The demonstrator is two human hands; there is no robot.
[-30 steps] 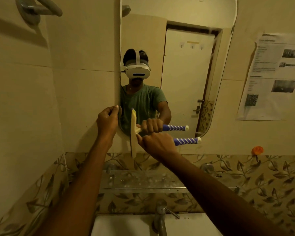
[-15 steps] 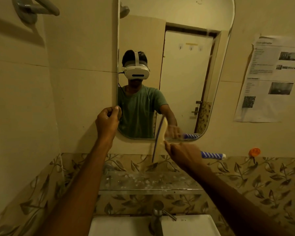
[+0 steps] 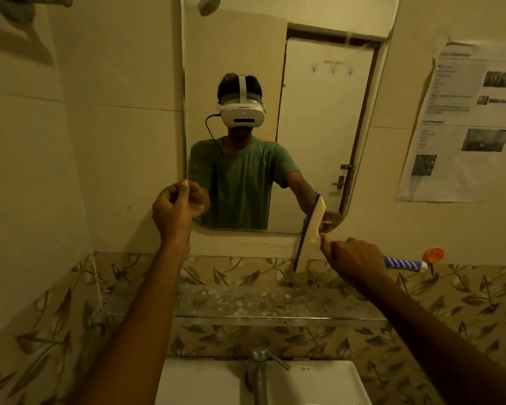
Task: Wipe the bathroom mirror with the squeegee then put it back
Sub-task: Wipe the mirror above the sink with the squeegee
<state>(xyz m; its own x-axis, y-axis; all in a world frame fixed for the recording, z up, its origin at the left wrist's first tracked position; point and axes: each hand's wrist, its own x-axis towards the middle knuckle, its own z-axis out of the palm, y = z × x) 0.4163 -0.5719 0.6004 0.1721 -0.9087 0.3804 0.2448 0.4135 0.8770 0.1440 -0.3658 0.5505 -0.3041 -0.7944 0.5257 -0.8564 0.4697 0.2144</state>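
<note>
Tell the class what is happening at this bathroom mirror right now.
A person is wiping the mirror with a squeegee. The right hand grips its blue-striped handle, with the blade upright at the mirror's lower right corner and partly over the wall below it. The left hand, loosely closed, is at the mirror's lower left edge. A shelf and sink are below.

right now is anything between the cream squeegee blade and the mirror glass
Nothing visible. The cream squeegee with the blue striped handle sits in the right hand, its blade at the bottom right corner of the rounded wall mirror. The left hand grips the mirror's left edge, apart from it.
</note>
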